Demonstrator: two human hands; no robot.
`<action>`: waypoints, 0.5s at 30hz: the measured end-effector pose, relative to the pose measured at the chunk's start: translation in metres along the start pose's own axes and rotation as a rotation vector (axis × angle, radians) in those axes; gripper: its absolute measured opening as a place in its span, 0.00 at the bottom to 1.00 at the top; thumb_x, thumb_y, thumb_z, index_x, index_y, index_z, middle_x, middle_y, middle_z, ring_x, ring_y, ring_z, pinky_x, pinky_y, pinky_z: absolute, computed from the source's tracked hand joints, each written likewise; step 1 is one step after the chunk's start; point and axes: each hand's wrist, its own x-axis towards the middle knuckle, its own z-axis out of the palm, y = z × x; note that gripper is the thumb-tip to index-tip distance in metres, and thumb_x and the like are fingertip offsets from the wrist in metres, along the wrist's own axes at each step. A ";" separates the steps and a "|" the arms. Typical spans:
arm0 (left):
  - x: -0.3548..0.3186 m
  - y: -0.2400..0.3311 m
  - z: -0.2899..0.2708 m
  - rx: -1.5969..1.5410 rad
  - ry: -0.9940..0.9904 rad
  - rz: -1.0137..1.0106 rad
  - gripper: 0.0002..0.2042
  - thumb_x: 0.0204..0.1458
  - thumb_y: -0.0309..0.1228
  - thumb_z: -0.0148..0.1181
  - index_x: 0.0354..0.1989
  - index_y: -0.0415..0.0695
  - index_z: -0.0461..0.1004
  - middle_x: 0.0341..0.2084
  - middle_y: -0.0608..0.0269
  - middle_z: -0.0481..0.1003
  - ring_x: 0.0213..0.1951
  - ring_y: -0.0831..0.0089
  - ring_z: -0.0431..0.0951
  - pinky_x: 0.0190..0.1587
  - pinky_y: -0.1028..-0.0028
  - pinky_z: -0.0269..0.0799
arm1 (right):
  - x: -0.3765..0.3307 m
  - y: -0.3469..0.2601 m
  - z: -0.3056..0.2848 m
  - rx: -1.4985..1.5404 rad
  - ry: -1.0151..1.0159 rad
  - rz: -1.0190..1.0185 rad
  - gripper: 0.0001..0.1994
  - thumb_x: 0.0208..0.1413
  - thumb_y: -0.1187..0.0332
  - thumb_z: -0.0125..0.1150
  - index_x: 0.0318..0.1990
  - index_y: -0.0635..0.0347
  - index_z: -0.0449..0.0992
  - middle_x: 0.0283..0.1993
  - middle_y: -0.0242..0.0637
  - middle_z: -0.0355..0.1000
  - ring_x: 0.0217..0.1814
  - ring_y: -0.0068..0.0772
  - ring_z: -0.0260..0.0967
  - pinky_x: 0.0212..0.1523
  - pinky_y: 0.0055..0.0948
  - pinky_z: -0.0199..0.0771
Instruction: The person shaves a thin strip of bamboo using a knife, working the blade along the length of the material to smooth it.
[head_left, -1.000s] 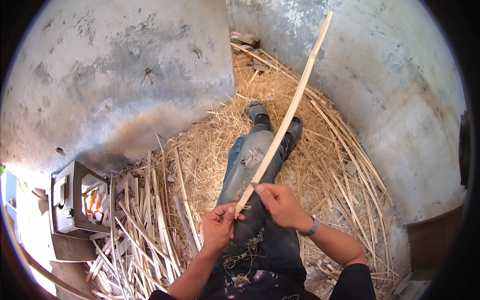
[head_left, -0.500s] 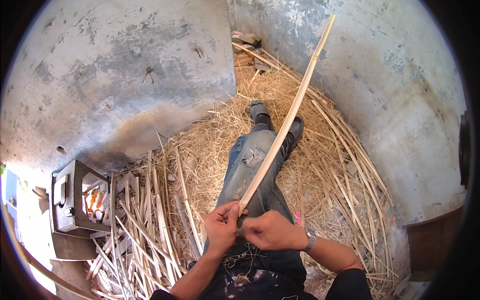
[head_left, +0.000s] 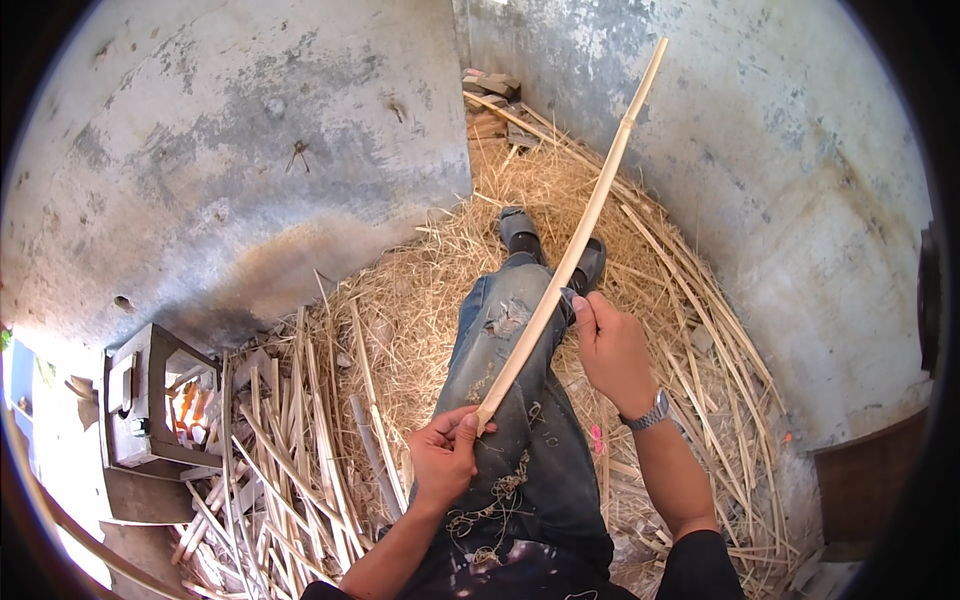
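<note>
The left hand (head_left: 443, 460) pinches the near end of a long cane (head_left: 570, 250); the right hand (head_left: 610, 350) curls its fingers round the cane's middle, above the straw (head_left: 420, 290) between walls.

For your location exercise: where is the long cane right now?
The long cane slants across the middle, lower end in the left hand, right hand midway, above the jeans.

Bright daylight, sharp, fisheye-bent edges.

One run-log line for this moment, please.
left hand: grips cane strip end | right hand: holds strip midway | over lap, straw floor
</note>
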 end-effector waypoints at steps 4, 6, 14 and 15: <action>-0.002 -0.003 0.003 -0.001 0.047 0.031 0.15 0.70 0.33 0.61 0.53 0.30 0.79 0.35 0.53 0.86 0.14 0.87 0.68 0.17 0.84 0.63 | -0.024 -0.011 0.032 -0.103 -0.002 -0.093 0.18 0.74 0.57 0.53 0.32 0.58 0.70 0.18 0.50 0.69 0.21 0.60 0.72 0.21 0.53 0.68; -0.002 -0.004 0.003 0.002 0.063 0.029 0.15 0.70 0.33 0.61 0.53 0.30 0.79 0.35 0.53 0.86 0.14 0.88 0.68 0.17 0.85 0.63 | -0.051 -0.026 0.036 -0.076 -0.146 -0.144 0.17 0.73 0.61 0.55 0.30 0.59 0.69 0.20 0.50 0.70 0.20 0.59 0.71 0.21 0.53 0.67; 0.001 0.003 0.005 -0.008 0.038 0.004 0.15 0.71 0.33 0.60 0.53 0.30 0.80 0.34 0.53 0.86 0.13 0.87 0.67 0.16 0.84 0.61 | -0.069 -0.029 0.040 -0.004 -0.150 -0.184 0.16 0.72 0.61 0.57 0.31 0.58 0.69 0.20 0.49 0.71 0.20 0.57 0.73 0.20 0.50 0.70; 0.001 0.001 0.004 -0.008 0.040 0.006 0.15 0.71 0.33 0.60 0.53 0.30 0.80 0.34 0.53 0.86 0.13 0.87 0.67 0.16 0.84 0.61 | -0.069 -0.026 0.043 -0.005 -0.134 -0.168 0.16 0.72 0.61 0.57 0.31 0.58 0.69 0.20 0.49 0.71 0.20 0.56 0.73 0.20 0.50 0.70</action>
